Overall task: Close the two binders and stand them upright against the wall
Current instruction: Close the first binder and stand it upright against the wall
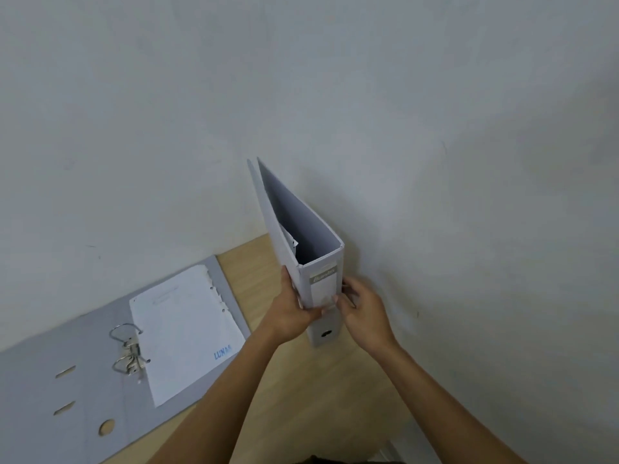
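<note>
A closed grey binder (303, 226) stands upright on the wooden table (301, 396), its spine with a label facing me and its far edge by the white wall (435, 162). My left hand (289, 311) grips the spine's left side and my right hand (363, 304) grips its right side. A second grey binder (83, 390) lies open flat on the table to the left, with its metal rings (129, 349) open and white paper (187, 333) on its right half.
The white wall fills the top and runs down the right side, forming a corner with the table. The table's wooden surface shows between the two binders and under my forearms.
</note>
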Tool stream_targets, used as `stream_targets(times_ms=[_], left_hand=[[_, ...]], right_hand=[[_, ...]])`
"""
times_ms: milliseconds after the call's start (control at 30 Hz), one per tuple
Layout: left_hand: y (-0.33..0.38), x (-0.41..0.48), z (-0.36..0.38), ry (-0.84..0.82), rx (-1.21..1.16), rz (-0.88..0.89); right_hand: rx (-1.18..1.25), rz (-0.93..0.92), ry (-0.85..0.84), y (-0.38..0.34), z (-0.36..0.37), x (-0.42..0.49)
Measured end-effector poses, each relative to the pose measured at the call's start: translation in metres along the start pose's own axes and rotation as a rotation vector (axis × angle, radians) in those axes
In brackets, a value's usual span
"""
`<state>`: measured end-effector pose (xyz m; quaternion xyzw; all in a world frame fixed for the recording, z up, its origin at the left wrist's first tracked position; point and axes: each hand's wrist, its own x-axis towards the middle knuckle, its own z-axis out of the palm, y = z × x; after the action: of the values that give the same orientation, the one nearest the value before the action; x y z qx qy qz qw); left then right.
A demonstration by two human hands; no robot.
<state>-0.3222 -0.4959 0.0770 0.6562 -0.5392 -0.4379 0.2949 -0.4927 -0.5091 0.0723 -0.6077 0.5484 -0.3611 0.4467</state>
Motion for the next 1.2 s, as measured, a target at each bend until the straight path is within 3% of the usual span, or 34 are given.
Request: stream_targets(times_ms=[67,433,600,1000,1200], left_hand=[[0.006,0.012,0.002,0.009,0.010,-0.007],[0.030,0.073,0.003,0.023,-0.028,-0.061],[0.031,0.102,0.004,0.007,-0.020,-0.095],[0.023,0.123,-0.004,-0.032,0.024,-0.053],[0.017,0.113,-0.007,0.020,0.037,-0.144]], right_hand=[[0.058,0.082,0.076,0.007,0.002,0.008],[0.804,0.478,0.075,0.007,0.008,0.055],[0.992,0.600,0.120,-0.004,0.010,0.072],[0.922,0.620,0.067,0.005,0.018,0.096],[0.901,0.627,0.059,0.006,0.015,0.095]])
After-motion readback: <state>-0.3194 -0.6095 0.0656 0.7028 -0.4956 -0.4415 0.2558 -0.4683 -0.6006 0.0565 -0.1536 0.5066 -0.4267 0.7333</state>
